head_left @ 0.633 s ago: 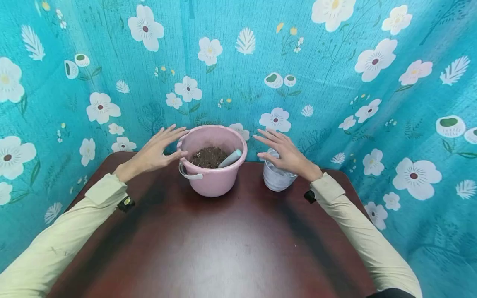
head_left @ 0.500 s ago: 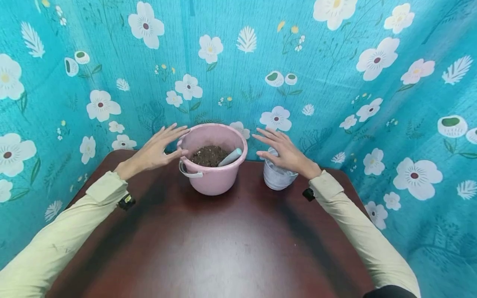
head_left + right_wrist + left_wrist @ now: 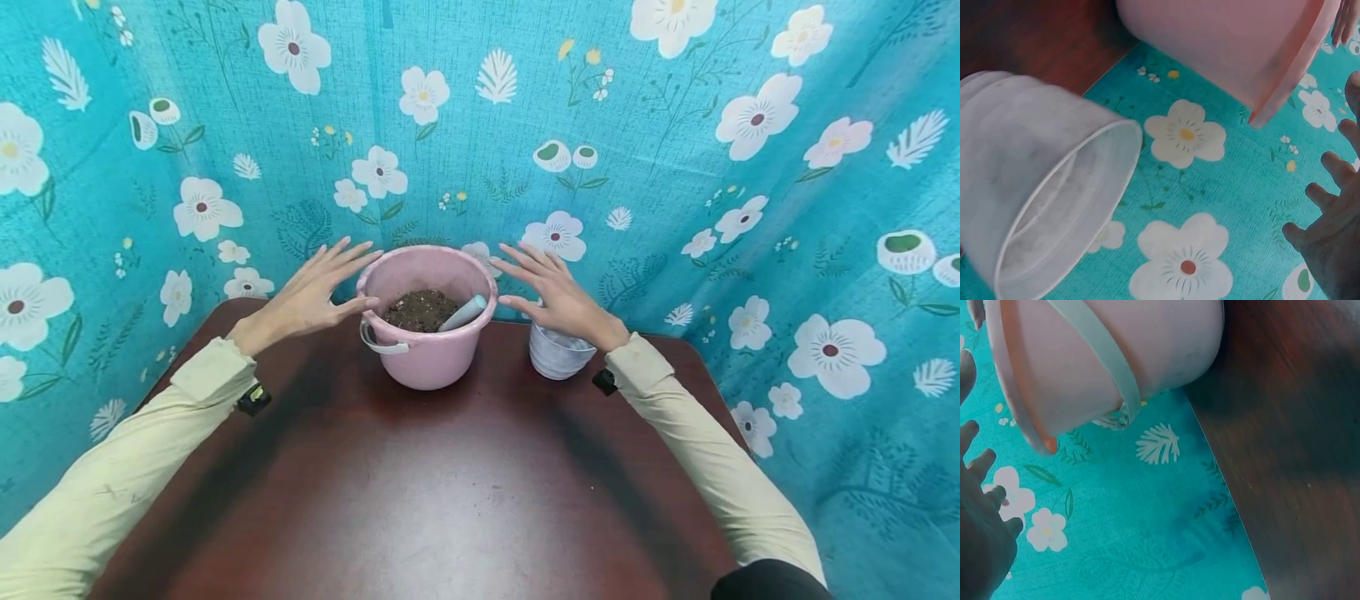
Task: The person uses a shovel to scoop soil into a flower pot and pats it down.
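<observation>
A pink bucket stands upright near the back of the table, with dark soil inside. A tool's light blue-green handle leans out of the soil toward the right rim; its lower end is hidden. The bucket's pale bail handle hangs down at the front left. My left hand is at the bucket's left rim, fingers spread and holding nothing. At the right rim my right hand is likewise spread, with nothing in it. Below and behind that hand sits a whitish-grey pot, partly covered by it in the head view.
The dark reddish-brown table reaches back to a blue floral curtain, which also hangs along both sides. Small dark wrist cameras are strapped under the cuffs. The pot stands a short way right of the bucket.
My right hand has moved left, from over the pot to the bucket's right rim. The left hand stays nearly in place. Bucket and pot have not moved on the table.
</observation>
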The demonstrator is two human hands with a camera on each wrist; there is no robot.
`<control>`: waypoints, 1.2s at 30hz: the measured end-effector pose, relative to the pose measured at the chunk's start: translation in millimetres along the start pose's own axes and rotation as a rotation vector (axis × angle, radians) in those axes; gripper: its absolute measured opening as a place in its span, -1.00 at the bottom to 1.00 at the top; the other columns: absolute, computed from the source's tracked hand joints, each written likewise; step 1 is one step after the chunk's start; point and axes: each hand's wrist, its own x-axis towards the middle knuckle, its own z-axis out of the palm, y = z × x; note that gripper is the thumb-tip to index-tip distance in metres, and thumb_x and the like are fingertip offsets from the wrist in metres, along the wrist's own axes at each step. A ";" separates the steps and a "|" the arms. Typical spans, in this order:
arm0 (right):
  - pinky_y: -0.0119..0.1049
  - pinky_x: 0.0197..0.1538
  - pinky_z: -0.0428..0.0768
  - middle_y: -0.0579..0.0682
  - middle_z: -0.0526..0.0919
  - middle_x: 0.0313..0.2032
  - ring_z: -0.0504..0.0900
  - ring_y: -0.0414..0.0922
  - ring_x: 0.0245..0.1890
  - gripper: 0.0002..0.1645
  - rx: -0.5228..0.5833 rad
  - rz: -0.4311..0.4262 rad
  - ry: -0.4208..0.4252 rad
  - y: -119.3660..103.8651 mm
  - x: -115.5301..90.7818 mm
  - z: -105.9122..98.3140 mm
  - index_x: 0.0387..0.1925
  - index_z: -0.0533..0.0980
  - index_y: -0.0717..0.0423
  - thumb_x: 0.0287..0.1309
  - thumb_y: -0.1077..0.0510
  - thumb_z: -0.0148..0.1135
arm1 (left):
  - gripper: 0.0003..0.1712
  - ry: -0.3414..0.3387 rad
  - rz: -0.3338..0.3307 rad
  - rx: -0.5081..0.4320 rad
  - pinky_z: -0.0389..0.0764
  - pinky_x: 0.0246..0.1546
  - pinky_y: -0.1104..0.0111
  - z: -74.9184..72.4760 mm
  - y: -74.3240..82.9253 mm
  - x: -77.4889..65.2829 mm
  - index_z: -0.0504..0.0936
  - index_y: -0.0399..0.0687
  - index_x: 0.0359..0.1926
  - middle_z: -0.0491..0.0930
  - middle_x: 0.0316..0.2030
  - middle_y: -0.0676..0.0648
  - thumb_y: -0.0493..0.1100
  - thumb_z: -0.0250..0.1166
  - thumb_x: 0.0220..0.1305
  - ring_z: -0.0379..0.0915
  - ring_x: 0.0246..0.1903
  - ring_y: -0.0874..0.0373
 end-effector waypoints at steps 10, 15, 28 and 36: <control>0.20 0.66 0.00 0.00 0.08 0.65 -0.05 0.04 0.67 -0.24 0.099 -0.044 -0.030 -21.6 23.2 9.4 0.64 0.20 -0.14 0.54 -0.08 0.19 | -0.09 -0.007 -0.130 -0.180 0.01 0.54 -0.37 11.3 7.6 0.3 0.08 0.23 0.68 0.01 0.67 -0.04 0.24 0.25 0.48 -0.19 0.66 -0.11; 0.14 0.65 0.08 -0.08 0.08 0.65 -0.01 -0.01 0.66 -0.24 0.111 -0.078 -0.046 -36.9 35.9 11.1 0.63 0.20 -0.21 0.54 -0.12 0.17 | -0.11 0.029 -0.210 -0.399 0.25 0.49 -0.29 14.5 13.0 0.4 0.04 0.19 0.69 0.08 0.63 -0.16 0.18 0.21 0.53 0.01 0.59 -0.24; -0.08 0.49 0.46 0.08 0.56 0.37 0.48 0.03 0.42 -0.48 0.083 -0.079 -0.224 -42.4 64.7 21.0 0.41 0.52 0.09 0.51 0.10 0.24 | -0.05 0.000 -0.543 -0.889 0.71 0.13 -0.02 8.6 18.7 6.7 -0.25 -0.04 0.71 -0.06 0.63 -0.34 0.09 0.09 0.61 0.12 0.54 -0.33; -0.37 -0.37 0.45 -0.07 0.54 -0.50 0.41 -0.20 -0.47 -0.79 0.082 -0.042 -0.401 -53.5 81.3 23.2 -0.41 0.68 0.17 0.39 0.21 0.37 | -0.12 -0.112 -0.640 -1.169 0.71 0.15 -0.05 9.2 19.3 12.1 -0.23 -0.09 0.70 -0.04 0.62 -0.36 -0.22 0.08 0.61 0.08 0.54 -0.30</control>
